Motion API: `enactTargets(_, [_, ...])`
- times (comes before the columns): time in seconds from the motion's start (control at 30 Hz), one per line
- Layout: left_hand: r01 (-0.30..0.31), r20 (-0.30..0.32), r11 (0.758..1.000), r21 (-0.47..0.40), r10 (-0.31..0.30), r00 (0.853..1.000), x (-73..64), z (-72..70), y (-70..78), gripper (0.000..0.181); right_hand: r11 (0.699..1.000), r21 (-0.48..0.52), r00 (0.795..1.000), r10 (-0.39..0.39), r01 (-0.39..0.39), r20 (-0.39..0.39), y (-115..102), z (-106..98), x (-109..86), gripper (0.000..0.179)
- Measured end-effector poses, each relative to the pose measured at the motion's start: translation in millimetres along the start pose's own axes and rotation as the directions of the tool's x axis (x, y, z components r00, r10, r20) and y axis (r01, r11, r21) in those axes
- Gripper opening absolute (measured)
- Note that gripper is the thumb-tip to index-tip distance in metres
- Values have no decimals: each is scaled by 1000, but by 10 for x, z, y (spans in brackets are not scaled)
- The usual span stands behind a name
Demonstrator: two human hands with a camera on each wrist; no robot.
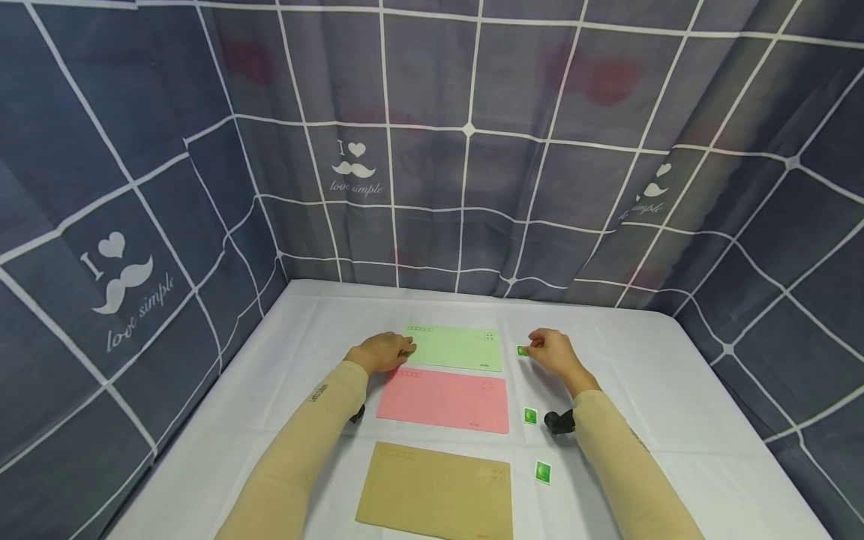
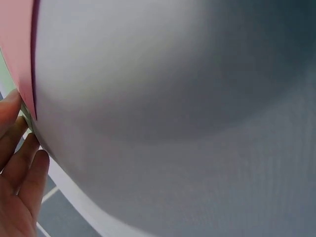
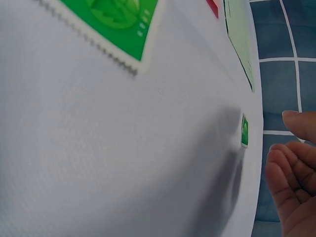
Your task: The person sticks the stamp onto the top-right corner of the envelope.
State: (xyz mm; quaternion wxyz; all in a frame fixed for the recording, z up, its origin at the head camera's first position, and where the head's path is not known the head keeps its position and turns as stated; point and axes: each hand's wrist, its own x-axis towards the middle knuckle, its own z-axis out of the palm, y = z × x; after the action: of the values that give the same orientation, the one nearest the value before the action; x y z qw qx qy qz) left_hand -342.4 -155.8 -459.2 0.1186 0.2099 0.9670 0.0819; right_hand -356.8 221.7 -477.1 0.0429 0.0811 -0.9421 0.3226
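Observation:
A light green envelope (image 1: 459, 349) lies farthest back on the white-covered table. My left hand (image 1: 385, 351) is at its left end, fingertips right at the edge; in the left wrist view, thumb and fingers (image 2: 30, 163) stand apart there. On the other side, my right hand (image 1: 553, 352) hovers beside the farthest green stamp (image 1: 523, 350) and partly covers it from above. Seen from the right wrist, that stamp (image 3: 245, 131) lies on the cloth with thumb and fingers (image 3: 282, 165) spread beside it.
In front of the green envelope lies a pink envelope (image 1: 442, 401), then a brown one (image 1: 435, 491). Two more green stamps lie to their right, one by the pink (image 1: 530, 415), one by the brown (image 1: 543, 472). Checked curtains (image 1: 432, 172) surround the table's back and sides.

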Motion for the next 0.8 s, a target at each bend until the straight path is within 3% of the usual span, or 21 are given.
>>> enactTargets(0.27, [13,5,1000,3,-13,1000,-3,-25,20,47,998,2,998,67,-67,15,79,44,32,40])
enactTargets(0.8, [8,18,1000,-6,-8,1000,27,8,-22,46,993,3,992,119,-119,33,59,94,42,36])
